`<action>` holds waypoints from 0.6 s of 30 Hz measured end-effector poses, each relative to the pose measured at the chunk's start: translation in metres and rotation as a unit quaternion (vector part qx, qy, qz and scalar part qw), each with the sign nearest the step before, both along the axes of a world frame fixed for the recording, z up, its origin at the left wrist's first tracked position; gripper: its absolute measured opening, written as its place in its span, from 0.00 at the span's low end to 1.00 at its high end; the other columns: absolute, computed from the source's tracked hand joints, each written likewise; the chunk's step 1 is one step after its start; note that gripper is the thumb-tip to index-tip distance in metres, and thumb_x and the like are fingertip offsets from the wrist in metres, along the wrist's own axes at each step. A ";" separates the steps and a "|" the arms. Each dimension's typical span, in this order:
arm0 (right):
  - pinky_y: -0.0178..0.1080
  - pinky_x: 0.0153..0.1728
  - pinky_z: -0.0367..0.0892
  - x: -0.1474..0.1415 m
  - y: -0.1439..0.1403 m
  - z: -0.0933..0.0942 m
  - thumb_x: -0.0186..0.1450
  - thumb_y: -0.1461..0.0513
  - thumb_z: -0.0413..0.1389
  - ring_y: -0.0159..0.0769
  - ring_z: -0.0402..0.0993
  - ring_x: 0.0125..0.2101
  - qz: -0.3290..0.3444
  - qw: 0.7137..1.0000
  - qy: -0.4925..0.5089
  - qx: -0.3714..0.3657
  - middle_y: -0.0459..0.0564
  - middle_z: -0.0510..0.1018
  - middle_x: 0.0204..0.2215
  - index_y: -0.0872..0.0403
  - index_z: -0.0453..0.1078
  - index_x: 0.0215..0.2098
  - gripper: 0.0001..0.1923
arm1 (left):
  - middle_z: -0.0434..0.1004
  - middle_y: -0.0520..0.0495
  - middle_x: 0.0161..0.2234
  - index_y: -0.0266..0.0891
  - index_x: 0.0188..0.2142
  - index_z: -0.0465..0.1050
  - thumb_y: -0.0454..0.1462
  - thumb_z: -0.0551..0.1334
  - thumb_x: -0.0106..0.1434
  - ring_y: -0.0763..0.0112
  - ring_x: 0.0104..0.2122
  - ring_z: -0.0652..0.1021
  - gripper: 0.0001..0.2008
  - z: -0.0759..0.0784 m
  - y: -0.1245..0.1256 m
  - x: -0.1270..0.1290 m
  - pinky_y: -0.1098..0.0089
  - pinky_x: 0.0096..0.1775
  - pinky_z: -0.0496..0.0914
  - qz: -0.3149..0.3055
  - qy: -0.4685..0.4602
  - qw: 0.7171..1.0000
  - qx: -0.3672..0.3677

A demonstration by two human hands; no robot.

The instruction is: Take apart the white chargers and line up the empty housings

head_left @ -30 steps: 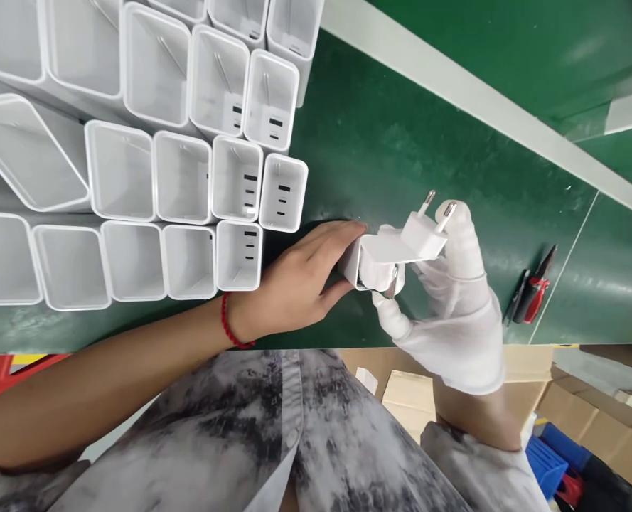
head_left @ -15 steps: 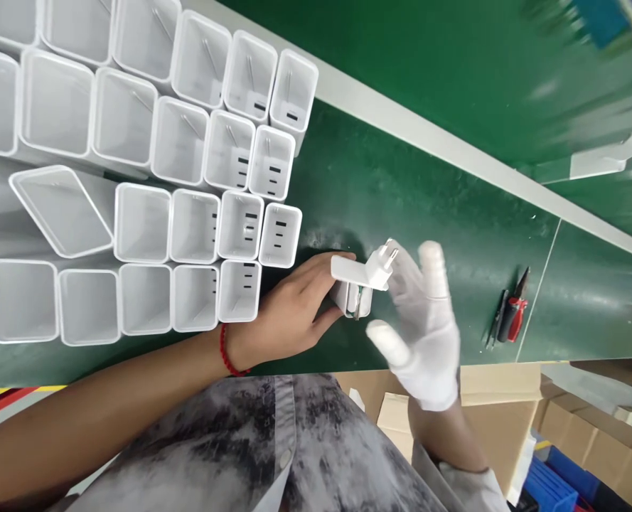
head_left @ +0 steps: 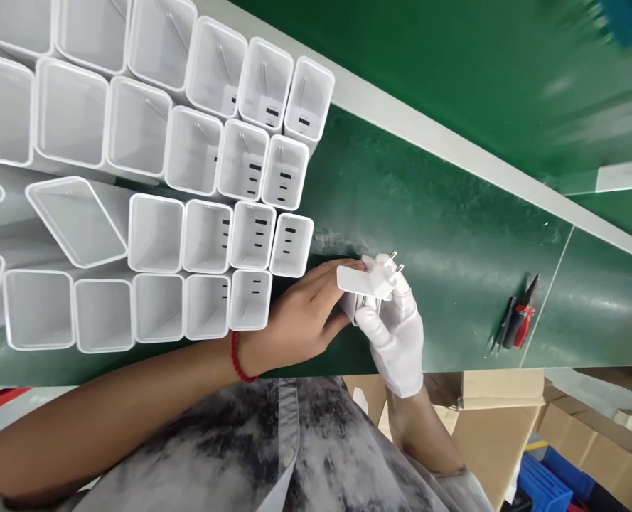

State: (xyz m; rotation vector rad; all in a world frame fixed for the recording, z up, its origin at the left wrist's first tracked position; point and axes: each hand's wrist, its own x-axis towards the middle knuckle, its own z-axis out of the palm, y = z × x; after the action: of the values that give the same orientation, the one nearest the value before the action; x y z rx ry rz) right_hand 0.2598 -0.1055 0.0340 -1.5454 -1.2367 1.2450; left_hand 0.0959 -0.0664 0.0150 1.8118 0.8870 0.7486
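My bare left hand (head_left: 299,316), with a red cord at the wrist, grips a white charger shell (head_left: 354,304) standing on the green mat, mostly hidden by the two hands. My white-gloved right hand (head_left: 395,331) holds a white two-pin plug cap (head_left: 367,276) on top of that shell, pins pointing up and right. Directly left of my left hand, rows of empty white charger shells (head_left: 252,235) stand open side up, packed side by side.
Red-handled cutters (head_left: 518,323) lie on the green mat (head_left: 454,235) to the right. A grey strip (head_left: 454,160) runs diagonally behind. Cardboard boxes (head_left: 491,419) and a blue bin (head_left: 544,483) sit below the table edge.
My right hand brought the plug cap down from above the mat onto the shell held by my left hand. The view shifted, so the shell rows sit lower.
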 end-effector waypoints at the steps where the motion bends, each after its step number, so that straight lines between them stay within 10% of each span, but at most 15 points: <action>1: 0.51 0.56 0.71 0.000 -0.002 -0.001 0.66 0.55 0.57 0.46 0.69 0.58 -0.002 1.000 -0.012 0.016 0.56 0.68 0.61 0.45 0.55 0.66 0.32 | 0.67 0.40 0.60 0.41 0.63 0.54 0.28 0.59 0.64 0.57 0.62 0.67 0.29 -0.001 -0.001 0.000 0.54 0.62 0.67 0.001 0.003 1.000 0.002; 4: 0.53 0.52 0.74 0.002 -0.014 -0.001 0.66 0.60 0.58 0.48 0.72 0.56 -0.026 0.981 -0.130 0.145 0.56 0.70 0.60 0.45 0.54 0.67 0.33 | 0.67 0.41 0.60 0.41 0.62 0.55 0.29 0.61 0.64 0.59 0.62 0.67 0.29 -0.004 -0.003 0.001 0.56 0.62 0.67 0.006 0.008 1.000 0.015; 8: 0.54 0.49 0.76 0.000 -0.026 -0.007 0.59 0.67 0.62 0.50 0.73 0.54 0.023 0.868 -0.363 0.339 0.54 0.70 0.59 0.44 0.58 0.66 0.39 | 0.67 0.40 0.60 0.40 0.62 0.55 0.28 0.61 0.64 0.60 0.61 0.68 0.29 -0.005 -0.003 0.003 0.57 0.62 0.67 0.013 0.007 0.999 0.050; 18: 0.48 0.53 0.75 -0.004 -0.012 -0.021 0.62 0.70 0.59 0.48 0.70 0.58 0.037 0.822 -0.457 0.338 0.51 0.68 0.62 0.43 0.54 0.67 0.39 | 0.56 0.36 0.66 0.36 0.68 0.46 0.26 0.54 0.63 0.58 0.67 0.57 0.35 -0.005 -0.005 -0.004 0.53 0.66 0.60 -0.010 0.012 0.998 0.068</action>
State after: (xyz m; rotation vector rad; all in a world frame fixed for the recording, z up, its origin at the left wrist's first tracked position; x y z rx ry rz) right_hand 0.2554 -0.1179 0.0134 -1.5344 -2.0495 -0.0665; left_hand 0.0919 -0.0717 0.0096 1.9509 0.8496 0.7917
